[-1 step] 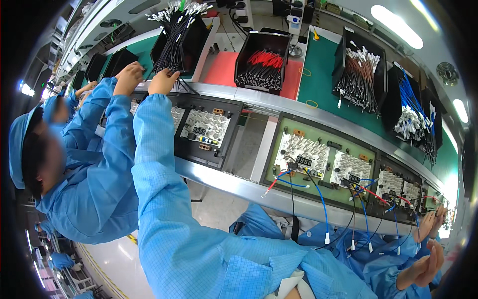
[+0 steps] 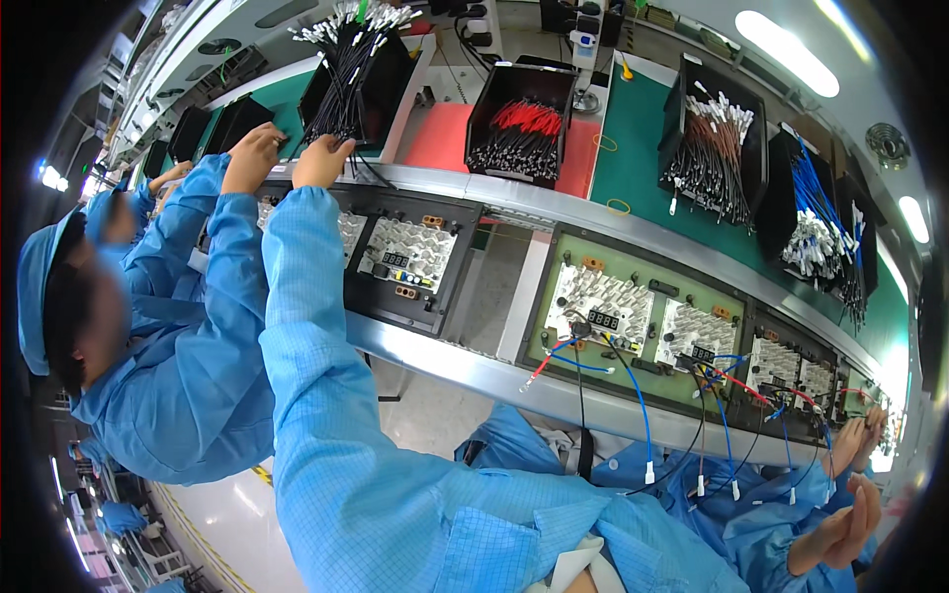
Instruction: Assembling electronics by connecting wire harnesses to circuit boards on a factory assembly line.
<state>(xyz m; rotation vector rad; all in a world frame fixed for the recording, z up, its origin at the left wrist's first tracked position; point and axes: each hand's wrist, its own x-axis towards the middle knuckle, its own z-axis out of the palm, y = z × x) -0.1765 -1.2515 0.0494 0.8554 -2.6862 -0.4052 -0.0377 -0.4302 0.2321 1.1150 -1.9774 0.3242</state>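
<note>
My left hand (image 2: 321, 161) reaches far up to the left, to the front lip of a black bin of black wires with white ends (image 2: 348, 74). Its fingers curl out of sight among the wires. A co-worker's hand (image 2: 252, 153) rests right beside it at the same bin. My right hand (image 2: 838, 539) is low at the right edge, fingers stretched, with nothing seen in it. Below the bins a conveyor carries circuit boards on trays (image 2: 407, 259).
More black bins hold red wires (image 2: 519, 124), brown wires (image 2: 714, 148) and blue wires (image 2: 816, 212) on a green shelf. A green tray (image 2: 633, 316) has blue, red and black leads hanging off it. A capped co-worker (image 2: 148, 336) sits at left; another person's hand (image 2: 858, 435) works at right.
</note>
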